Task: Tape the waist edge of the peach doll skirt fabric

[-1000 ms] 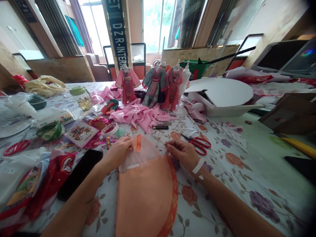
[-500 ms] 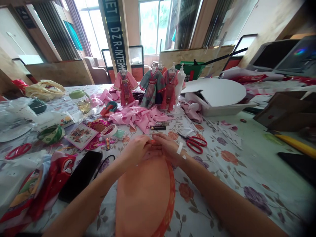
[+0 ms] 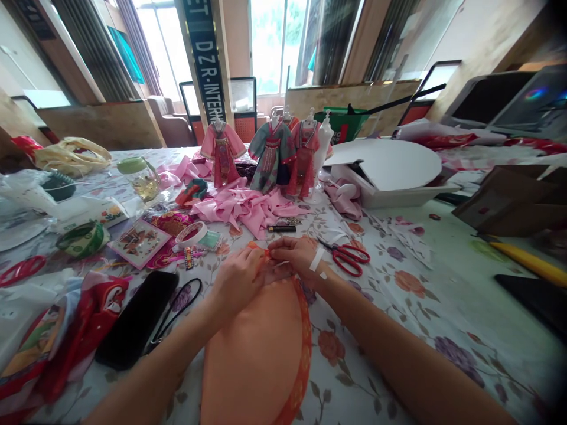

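Note:
A peach-orange doll skirt with a darker orange patterned border lies flat on the floral tablecloth in front of me. My left hand and my right hand meet at its far end, both pinching the orange waistband there. A strip of white tape is stuck on my right wrist. Red-handled scissors lie just right of my right hand.
A black phone and black cord lie to the left, beside red printed cloth. Farther back are a tape roll, pink fabric scraps, three dressed doll stands, a glass jar and a white box.
My hands came together at the skirt's far end. The pale lining seen a second ago is now folded under and hidden.

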Demonstrator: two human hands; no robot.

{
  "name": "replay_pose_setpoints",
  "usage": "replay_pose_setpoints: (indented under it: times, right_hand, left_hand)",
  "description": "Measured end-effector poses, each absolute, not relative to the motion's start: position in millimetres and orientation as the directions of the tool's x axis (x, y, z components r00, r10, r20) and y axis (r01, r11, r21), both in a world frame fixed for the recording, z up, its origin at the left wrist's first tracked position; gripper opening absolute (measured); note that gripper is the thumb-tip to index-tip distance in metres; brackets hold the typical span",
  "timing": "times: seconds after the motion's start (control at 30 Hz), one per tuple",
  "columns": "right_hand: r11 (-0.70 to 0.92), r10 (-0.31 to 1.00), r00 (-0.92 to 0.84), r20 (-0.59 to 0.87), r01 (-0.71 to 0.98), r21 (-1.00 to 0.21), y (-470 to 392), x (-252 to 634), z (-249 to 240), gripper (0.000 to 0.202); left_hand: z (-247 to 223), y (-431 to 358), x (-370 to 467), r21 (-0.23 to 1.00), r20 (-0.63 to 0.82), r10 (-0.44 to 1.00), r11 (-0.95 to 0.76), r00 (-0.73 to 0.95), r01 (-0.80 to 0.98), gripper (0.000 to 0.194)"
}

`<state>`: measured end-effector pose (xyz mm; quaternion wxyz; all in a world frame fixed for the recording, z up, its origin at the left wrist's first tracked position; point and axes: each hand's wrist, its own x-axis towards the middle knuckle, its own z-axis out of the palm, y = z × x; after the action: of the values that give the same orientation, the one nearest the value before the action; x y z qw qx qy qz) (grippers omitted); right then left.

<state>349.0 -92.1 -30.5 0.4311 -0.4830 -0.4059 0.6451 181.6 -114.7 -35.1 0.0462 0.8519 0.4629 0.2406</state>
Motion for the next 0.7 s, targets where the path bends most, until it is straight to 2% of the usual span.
replay_pose_setpoints:
  times: [0.13, 0.27, 0.5, 0.7]
  right_hand:
    - [-0.287, 0.955, -0.127, -0.269, -0.163, -0.944, -87.7, 352.0, -31.7, 0.011]
    - [-0.288, 0.955, -0.111, -0.274, -0.144, -0.947, -85.1, 357.7, -33.6, 0.01]
    - [-0.248, 0.962, -0.11, -0.248, 0.017, -0.969, -88.9, 370.5, -36.2, 0.01]
    - [-0.185, 0.975, -0.098, -0.202, 0.157, -0.97, -94.5, 381.9, -44.8, 0.012]
  left_hand:
    - [-36.0, -115.4, 167.7, 0.292, 0.301, 0.853, -0.509, 0.427, 0.81, 0.018]
    - [-34.9, -113.5, 153.0, 0.3, 0.263, 0.892, -0.438, 0.367, 0.848, 0.015]
    - [-43.8, -109.4, 146.8, 0.366, 0.281, 0.801, -0.598, 0.528, 0.713, 0.021]
    - [-45.8, -117.5, 149.9, 0.435, 0.255, 0.793, -0.605, 0.553, 0.667, 0.019]
